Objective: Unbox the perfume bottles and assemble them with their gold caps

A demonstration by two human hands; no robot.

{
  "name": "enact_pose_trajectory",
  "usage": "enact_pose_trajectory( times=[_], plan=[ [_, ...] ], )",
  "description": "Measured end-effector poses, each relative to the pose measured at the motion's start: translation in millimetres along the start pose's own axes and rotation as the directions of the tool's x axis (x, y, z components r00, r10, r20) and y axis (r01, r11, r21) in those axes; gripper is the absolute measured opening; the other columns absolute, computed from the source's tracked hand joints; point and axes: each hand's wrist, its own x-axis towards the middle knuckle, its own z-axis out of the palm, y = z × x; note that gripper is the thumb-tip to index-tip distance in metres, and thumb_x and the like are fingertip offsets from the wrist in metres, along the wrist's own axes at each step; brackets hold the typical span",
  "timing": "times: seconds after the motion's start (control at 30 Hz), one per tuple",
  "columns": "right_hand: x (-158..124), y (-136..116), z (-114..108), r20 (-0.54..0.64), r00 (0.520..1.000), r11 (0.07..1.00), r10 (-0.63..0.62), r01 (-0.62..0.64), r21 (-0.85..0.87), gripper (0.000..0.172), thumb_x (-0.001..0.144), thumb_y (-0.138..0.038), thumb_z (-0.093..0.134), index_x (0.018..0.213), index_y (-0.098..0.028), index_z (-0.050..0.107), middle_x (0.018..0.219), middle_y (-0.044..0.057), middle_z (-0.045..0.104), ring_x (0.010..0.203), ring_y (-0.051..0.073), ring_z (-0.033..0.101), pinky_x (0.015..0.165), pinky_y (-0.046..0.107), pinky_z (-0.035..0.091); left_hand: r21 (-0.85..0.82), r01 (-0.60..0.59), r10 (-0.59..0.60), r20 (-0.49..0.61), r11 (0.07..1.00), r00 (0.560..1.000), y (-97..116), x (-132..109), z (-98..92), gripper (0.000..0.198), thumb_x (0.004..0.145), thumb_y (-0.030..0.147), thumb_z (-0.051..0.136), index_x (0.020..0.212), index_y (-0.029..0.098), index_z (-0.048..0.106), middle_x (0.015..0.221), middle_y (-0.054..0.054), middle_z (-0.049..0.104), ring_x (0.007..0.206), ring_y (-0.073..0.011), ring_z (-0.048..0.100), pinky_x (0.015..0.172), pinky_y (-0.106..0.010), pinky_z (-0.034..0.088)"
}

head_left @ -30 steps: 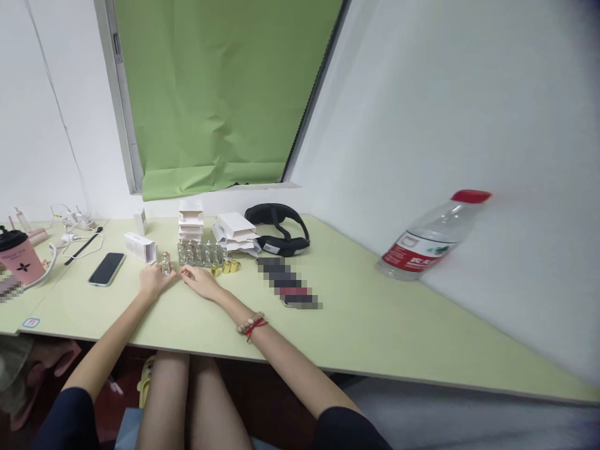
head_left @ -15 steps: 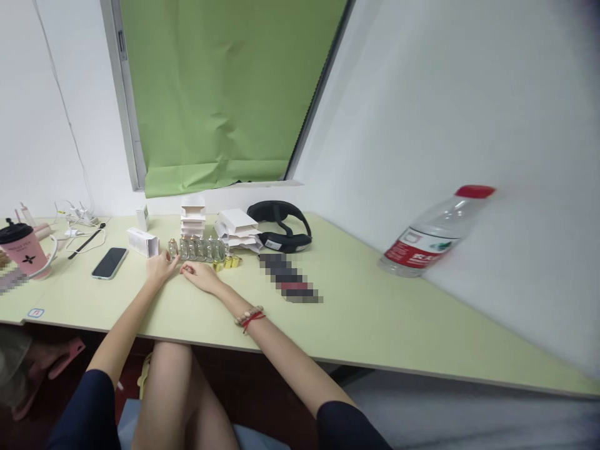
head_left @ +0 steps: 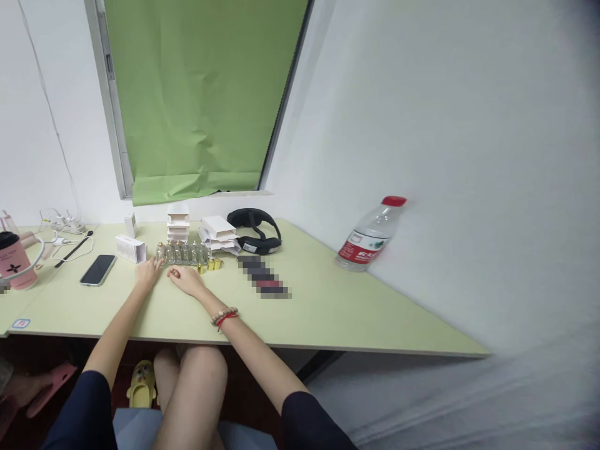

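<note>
Gold-topped glass bottle [head_left: 160, 252] has joined the row [head_left: 188, 254].

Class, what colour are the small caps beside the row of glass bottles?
The small caps are gold; the head view shows them best.

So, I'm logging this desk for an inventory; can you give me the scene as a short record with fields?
Glass bottles: small, clear, lined up in a row
Left hand: fingers by the row's left end; contact unclear
Right hand: loosely curled, in front of the row
Gold caps: near the row's right end
White box stack: behind the row
Phone: dark screen, left of the left hand
Water bottle: red cap, far right by the wall
</note>
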Motion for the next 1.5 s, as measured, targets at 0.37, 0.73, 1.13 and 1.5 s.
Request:
enact_pose_trajectory(
  times=[0.37,0.73,1.13,1.5],
  plan=[
    [0,-2,-3,-0.028,1.000,1.000,0.013,-0.013,-0.022,0.020,0.089,-0.029,0.053,0.094,-0.024,0.071,0.080,-0.001,0.070,0.074,0.014,0.060,0.064,0.023,0.036,-0.025,-0.079,0.079,-0.017,0.997,0.997,-2,0,1.8,0.036,0.098,0.040,0.041,0.124,0.019,0.053,0.097,-0.011,0.073,0.096,-0.0239,0.068,0.079,-0.029,0.044],
    [-4,-5,-1,-0.044,0.998,0.996,0.036,-0.040,-0.075,0.023,0.091,-0.032,0.050,0.097,-0.022,0.070,0.087,0.003,0.073,0.080,0.016,0.062,0.066,0.024,0.036,-0.068,-0.079,0.079,-0.007,0.995,0.997,8,-43,-3.1,0.042,0.099,0.041,0.034,0.092,0.018,0.068,0.091,-0.010,0.073,0.087,-0.0207,0.067,0.071,-0.028,0.040],
    [-8,-1,3,-0.035,0.997,0.994,0.073,-0.075,-0.073,0.022,0.090,-0.033,0.051,0.098,-0.023,0.069,0.088,0.003,0.073,0.081,0.017,0.063,0.067,0.025,0.036,-0.085,-0.099,0.101,0.027,0.991,0.994,10,-44,0.8,0.046,0.099,0.039,0.033,0.088,0.018,0.073,0.093,-0.012,0.073,0.087,-0.0214,0.066,0.073,-0.029,0.040],
    [-6,0,2,-0.014,0.996,0.992,0.091,-0.092,-0.088,0.023,0.092,-0.036,0.050,0.097,-0.024,0.068,0.082,0.001,0.072,0.079,0.017,0.063,0.064,0.025,0.033,-0.086,-0.126,0.131,0.057,0.988,0.990,10,-38,4.4,0.042,0.096,0.039,0.040,0.082,0.018,0.074,0.086,-0.010,0.073,0.083,-0.0213,0.066,0.071,-0.029,0.041]
  ],
)
